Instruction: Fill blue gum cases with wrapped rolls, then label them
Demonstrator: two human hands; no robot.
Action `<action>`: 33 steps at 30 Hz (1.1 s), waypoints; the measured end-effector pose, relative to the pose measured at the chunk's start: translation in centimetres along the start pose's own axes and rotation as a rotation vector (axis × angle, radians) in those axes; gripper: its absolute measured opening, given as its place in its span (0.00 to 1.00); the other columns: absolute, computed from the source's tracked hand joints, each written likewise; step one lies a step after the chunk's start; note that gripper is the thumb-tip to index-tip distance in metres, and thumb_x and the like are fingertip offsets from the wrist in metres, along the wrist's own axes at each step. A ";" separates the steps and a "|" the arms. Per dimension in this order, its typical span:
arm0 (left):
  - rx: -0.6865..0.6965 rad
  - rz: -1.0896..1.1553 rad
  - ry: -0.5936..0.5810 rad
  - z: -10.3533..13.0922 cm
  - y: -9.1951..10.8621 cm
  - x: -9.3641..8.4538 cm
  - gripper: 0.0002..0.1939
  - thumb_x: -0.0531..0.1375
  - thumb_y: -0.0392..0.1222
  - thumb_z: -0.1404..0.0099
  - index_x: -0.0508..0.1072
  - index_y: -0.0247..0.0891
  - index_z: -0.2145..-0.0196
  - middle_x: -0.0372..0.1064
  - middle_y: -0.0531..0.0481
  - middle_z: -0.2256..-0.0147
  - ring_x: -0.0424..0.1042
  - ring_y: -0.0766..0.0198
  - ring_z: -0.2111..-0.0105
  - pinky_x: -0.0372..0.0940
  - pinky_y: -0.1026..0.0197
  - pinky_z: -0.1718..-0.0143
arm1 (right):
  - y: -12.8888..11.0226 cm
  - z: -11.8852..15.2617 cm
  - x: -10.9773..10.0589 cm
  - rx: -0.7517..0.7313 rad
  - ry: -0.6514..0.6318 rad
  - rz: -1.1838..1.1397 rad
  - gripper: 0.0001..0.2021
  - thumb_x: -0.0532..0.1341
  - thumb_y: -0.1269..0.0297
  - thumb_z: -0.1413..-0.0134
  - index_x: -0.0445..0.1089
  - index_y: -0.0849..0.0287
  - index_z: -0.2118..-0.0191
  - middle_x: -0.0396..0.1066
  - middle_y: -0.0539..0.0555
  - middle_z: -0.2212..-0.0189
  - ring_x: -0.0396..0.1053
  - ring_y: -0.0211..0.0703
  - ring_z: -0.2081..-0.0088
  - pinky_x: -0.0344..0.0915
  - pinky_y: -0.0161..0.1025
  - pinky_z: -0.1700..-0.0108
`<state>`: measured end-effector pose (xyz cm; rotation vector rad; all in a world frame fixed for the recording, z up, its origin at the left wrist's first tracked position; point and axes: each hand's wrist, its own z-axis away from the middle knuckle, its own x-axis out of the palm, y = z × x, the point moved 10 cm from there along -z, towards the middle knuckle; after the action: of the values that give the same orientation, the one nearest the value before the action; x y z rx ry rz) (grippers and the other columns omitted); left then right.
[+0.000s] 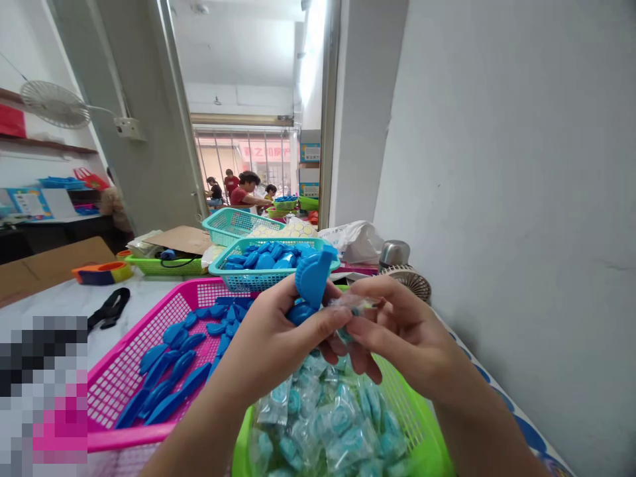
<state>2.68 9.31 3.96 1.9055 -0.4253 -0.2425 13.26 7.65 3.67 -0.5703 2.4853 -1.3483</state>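
Note:
My left hand (278,331) is closed around a blue plastic piece (312,278) with a ridged, rounded edge, which sticks up above the fingers. Its thumb also presses on a small clear packet (348,315). My right hand (397,324) pinches the same packet from the other side. Below both hands, a green basket (422,430) holds many clear packets with turquoise contents (342,417). To the left, a pink basket (124,358) holds loose blue plastic parts (173,377).
Behind my hands stands a turquoise basket (238,281) of blue pieces, with another turquoise basket (223,225) beyond it. A tape roll (102,273) and black strap (110,308) lie at left. A small fan (415,283) stands near the right wall. People (243,192) sit farther back.

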 end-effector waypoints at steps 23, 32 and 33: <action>0.134 0.396 0.123 0.3 -1.6 -0.4 0.24 0.63 0.65 0.36 0.76 0.44 0.55 0.70 0.50 0.62 0.69 0.60 0.59 0.68 0.63 0.59 | -2.3 0.6 -1.1 -0.168 0.324 0.021 0.04 0.71 0.62 0.42 0.83 0.46 0.61 0.73 0.51 0.57 0.71 0.27 0.79 0.64 0.25 0.83; 0.232 0.309 0.101 0.8 -1.2 0.4 0.20 0.60 0.64 0.33 0.75 0.45 0.58 0.69 0.51 0.55 0.67 0.59 0.51 0.61 0.59 0.43 | -4.3 2.0 -1.2 -0.471 0.442 0.417 0.20 0.67 0.76 0.44 0.77 0.45 0.51 0.74 0.48 0.63 0.67 0.29 0.77 0.66 0.26 0.79; 0.239 0.292 0.109 1.0 -1.1 0.3 0.20 0.61 0.64 0.34 0.75 0.45 0.58 0.69 0.50 0.54 0.67 0.58 0.50 0.61 0.59 0.42 | -4.7 2.1 -1.0 -0.508 0.439 0.447 0.22 0.67 0.78 0.45 0.77 0.44 0.50 0.75 0.48 0.61 0.69 0.30 0.74 0.68 0.27 0.76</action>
<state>2.78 8.73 2.56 2.0472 -0.6749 0.1101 16.03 4.25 6.53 0.2310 3.0733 -0.7254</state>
